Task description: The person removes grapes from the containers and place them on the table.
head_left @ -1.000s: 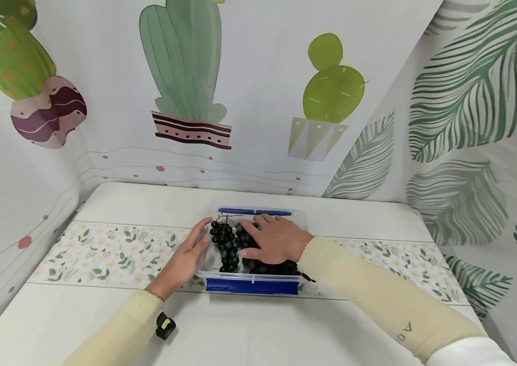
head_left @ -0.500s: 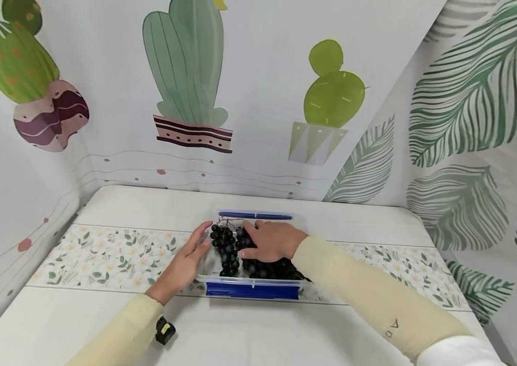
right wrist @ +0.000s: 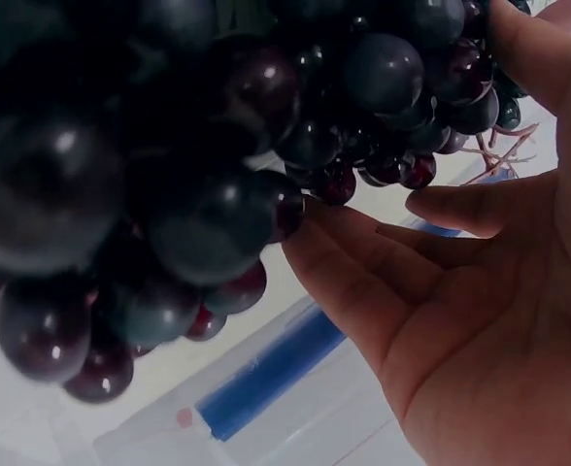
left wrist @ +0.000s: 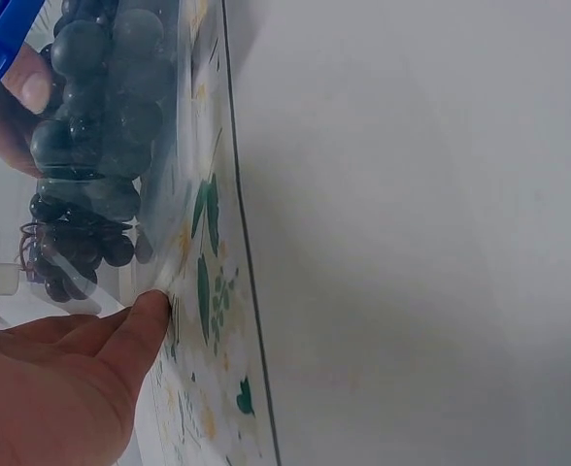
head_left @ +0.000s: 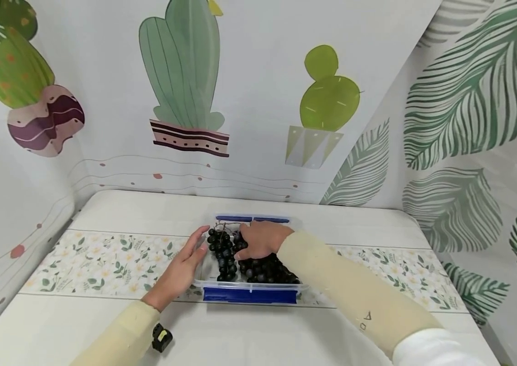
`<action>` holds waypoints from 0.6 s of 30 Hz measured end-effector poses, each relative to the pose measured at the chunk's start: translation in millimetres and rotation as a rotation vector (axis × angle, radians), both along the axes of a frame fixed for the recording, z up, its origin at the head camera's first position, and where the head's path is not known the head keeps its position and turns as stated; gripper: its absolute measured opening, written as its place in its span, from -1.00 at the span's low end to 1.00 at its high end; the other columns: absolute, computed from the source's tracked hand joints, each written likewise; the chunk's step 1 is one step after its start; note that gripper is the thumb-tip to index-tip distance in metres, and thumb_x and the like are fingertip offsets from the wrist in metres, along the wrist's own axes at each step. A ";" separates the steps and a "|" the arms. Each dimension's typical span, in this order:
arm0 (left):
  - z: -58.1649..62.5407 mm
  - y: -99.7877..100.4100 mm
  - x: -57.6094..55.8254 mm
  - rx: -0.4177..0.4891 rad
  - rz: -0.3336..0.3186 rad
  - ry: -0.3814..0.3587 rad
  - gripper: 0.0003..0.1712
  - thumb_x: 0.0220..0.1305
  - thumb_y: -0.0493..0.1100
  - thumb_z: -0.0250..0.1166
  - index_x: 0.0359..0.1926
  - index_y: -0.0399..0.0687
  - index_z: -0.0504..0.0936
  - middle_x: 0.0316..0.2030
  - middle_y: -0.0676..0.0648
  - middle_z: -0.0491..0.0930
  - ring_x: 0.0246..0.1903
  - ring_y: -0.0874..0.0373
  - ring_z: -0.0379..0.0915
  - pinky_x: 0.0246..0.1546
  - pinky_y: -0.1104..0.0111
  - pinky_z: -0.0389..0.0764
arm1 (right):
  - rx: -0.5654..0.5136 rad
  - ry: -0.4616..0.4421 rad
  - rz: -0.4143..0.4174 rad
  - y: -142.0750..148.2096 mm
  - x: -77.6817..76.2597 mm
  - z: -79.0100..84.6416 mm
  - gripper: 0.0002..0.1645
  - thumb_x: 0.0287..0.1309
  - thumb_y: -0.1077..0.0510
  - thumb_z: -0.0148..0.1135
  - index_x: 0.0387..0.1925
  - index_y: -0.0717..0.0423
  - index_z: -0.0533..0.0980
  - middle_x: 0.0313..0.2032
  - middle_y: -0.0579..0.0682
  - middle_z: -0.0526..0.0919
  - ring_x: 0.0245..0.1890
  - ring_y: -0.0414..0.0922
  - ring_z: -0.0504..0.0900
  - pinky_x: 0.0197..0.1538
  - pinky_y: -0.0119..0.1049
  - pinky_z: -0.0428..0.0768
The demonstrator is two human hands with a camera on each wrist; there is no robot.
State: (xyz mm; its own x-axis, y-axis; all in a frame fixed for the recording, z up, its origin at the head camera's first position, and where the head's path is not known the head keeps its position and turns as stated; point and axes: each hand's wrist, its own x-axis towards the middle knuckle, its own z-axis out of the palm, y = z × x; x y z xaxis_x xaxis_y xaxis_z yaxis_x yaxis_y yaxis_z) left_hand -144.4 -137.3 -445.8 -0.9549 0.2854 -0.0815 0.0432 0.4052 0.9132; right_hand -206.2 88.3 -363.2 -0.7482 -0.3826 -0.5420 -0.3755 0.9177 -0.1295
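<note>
Black grapes (head_left: 263, 269) lie inside the clear box (head_left: 258, 287) on the counter (head_left: 240, 335). My left hand (head_left: 177, 274), fingers straight, rests at its wall; my right hand (head_left: 265, 238) spreads over one bunch. Placing looks done; perhaps arranging remains.

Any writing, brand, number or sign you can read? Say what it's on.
"A", on the right sleeve; the mark following it is too small to read surely, perhaps "D".
Container: no readable text.
Black device: too small to tell.
</note>
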 end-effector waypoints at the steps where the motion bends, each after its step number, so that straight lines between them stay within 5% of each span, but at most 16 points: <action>1: 0.1 0.1 0.6 -0.002 0.000 -0.002 -0.35 0.70 0.23 -0.25 0.68 0.37 -0.09 0.67 -0.23 -0.07 0.65 -0.25 -0.11 0.61 -0.25 0.00 | -0.001 0.002 0.007 -1.2 -0.1 -1.3 0.04 0.42 -0.40 0.15 0.65 0.01 0.08 0.56 0.09 0.33 0.50 0.05 0.44 0.50 0.02 0.46; 7: 1.4 -0.1 1.3 -0.012 -0.002 0.000 -0.35 0.71 0.21 -0.27 0.68 0.34 -0.10 0.67 -0.24 -0.08 0.65 -0.26 -0.12 0.61 -0.26 0.01 | -0.026 0.005 0.005 -6.6 -3.8 -6.3 0.01 0.39 -0.34 0.23 0.62 0.06 0.15 0.40 0.04 0.55 0.29 0.00 0.64 0.37 -0.03 0.59; 10: 2.0 0.2 0.7 -0.007 -0.001 0.003 -0.36 0.73 0.16 -0.26 0.68 0.31 -0.09 0.67 -0.25 -0.08 0.65 -0.26 -0.13 0.61 -0.26 0.01 | -0.029 -0.012 -0.014 -8.1 -6.0 -7.9 0.06 0.40 -0.31 0.25 0.66 0.03 0.05 0.16 0.06 0.72 -0.08 -0.08 0.73 0.27 -0.05 0.63; 12: 2.6 0.3 0.8 -0.006 -0.001 0.008 -0.37 0.74 0.13 -0.25 0.68 0.31 -0.09 0.67 -0.26 -0.07 0.65 -0.27 -0.13 0.60 -0.27 0.02 | -0.026 -0.024 -0.025 -8.9 -6.9 -8.9 0.07 0.41 -0.28 0.25 0.68 0.01 -0.02 -0.05 0.08 0.77 -0.37 -0.12 0.62 0.18 -0.06 0.64; 18: 4.2 0.5 2.5 0.000 0.000 0.003 -0.37 0.73 0.14 -0.25 0.68 0.31 -0.09 0.67 -0.26 -0.08 0.65 -0.28 -0.14 0.60 -0.27 0.00 | -0.038 -0.023 -0.042 -11.5 -7.1 -12.9 -0.03 0.47 -0.18 0.21 0.67 0.02 0.02 -0.35 -0.01 0.72 -0.52 -0.15 0.48 0.05 -0.13 0.55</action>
State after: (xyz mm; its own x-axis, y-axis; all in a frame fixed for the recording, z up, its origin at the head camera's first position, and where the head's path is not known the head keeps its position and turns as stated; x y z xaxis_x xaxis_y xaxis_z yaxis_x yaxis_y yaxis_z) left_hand -141.8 -136.9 -441.6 -0.9552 0.2853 -0.0790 0.0455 0.4051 0.9131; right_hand -213.2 76.8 -376.1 -0.7514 -0.3717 -0.5452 -0.3334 0.9269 -0.1724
